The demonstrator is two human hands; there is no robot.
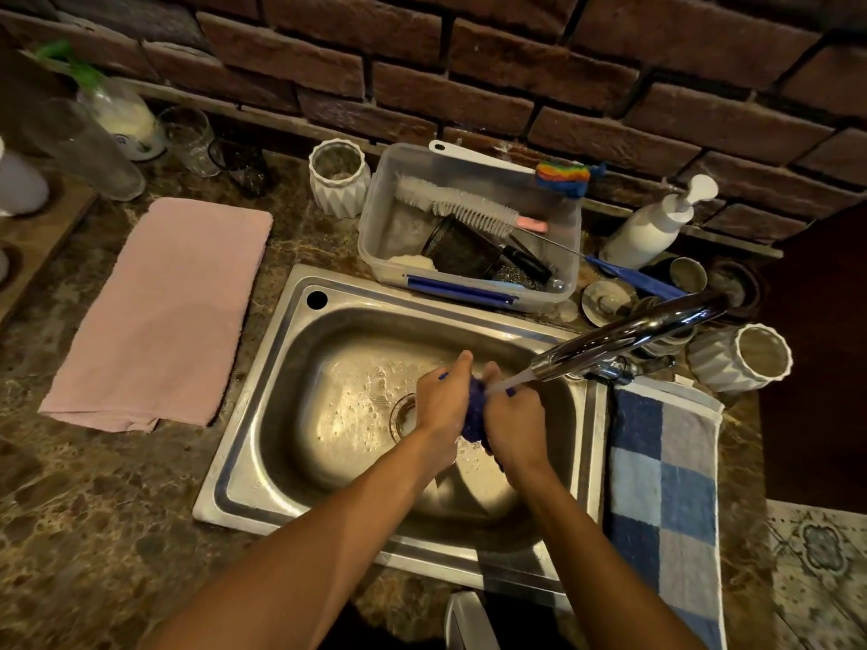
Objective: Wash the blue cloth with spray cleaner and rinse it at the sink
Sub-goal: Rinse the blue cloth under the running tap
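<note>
Both hands clamped on blue cloth [473, 417], bunched between left hand [441, 405] and right hand [513, 426], over sink [262, 405], under tap [624, 333] stream.

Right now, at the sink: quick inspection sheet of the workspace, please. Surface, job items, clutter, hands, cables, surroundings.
Surface: mottled brown stone counter around a steel sink; droplets in the basin.
Job's things: blue cloth bunched between both hands under running water from the faucet; a spray bottle with a green trigger stands back left.
Clutter: pink towel left of the sink; checked blue towel right of it; clear bin of brushes behind; white pump bottle; ribbed white jars.
Hands: left hand and right hand both grip the cloth.
Cables: nothing seen.
Surroundings: brick wall behind.
</note>
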